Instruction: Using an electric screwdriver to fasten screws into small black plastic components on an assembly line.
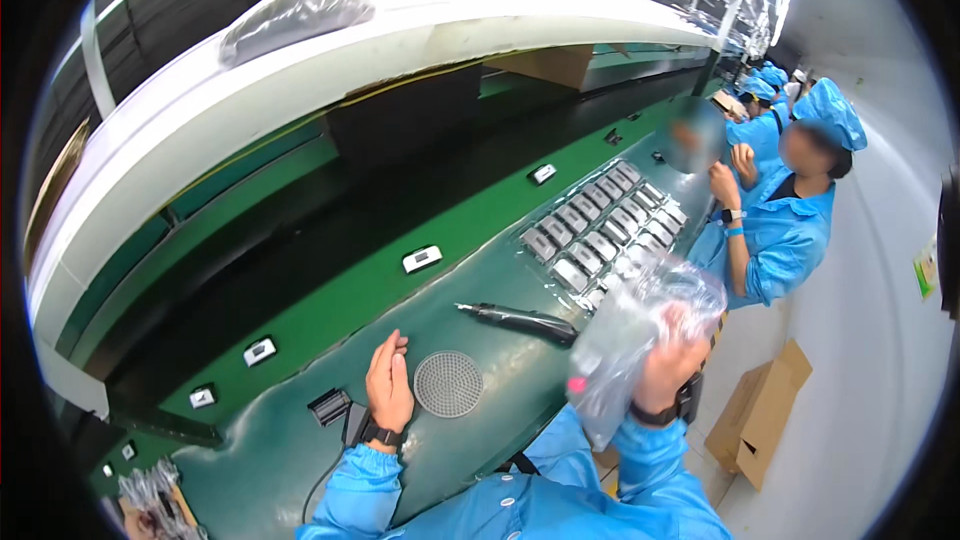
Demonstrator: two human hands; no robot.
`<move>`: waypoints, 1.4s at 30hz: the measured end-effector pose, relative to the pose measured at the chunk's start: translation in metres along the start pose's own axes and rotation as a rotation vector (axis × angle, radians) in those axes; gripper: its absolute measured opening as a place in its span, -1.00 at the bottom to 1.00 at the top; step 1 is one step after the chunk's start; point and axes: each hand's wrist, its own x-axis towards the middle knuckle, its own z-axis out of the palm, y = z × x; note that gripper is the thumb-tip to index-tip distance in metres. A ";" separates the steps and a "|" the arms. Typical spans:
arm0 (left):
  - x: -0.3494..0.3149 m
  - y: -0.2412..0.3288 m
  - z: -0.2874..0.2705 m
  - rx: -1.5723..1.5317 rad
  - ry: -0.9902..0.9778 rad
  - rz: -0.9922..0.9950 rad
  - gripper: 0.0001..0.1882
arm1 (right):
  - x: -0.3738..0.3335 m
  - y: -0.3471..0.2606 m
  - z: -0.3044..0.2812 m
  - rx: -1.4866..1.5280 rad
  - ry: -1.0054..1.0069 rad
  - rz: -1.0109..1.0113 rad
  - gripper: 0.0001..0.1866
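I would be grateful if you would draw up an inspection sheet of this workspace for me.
Surface: green bench top, glossy.
Work items: clear plastic bag, held up; round gridded disc; black screwdriver-like tool, lying flat; gray parts in rows.
Clutter: crumpled clear wrapping at the lower left.
Left hand: beside the disc, fingers extended, nothing visibly held.
Right hand: gripping the bag, blurred.
Cables: thin dark cable beside the left forearm.
Surroundings: co-worker in blue to the right; cardboard box on the floor.

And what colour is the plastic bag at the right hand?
The plastic bag is clear, with a small pink spot; the head view shows it.
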 end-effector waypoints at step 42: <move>0.034 0.175 0.013 0.097 -0.324 0.621 -0.72 | -0.123 0.006 -0.017 0.144 -0.711 0.559 -0.23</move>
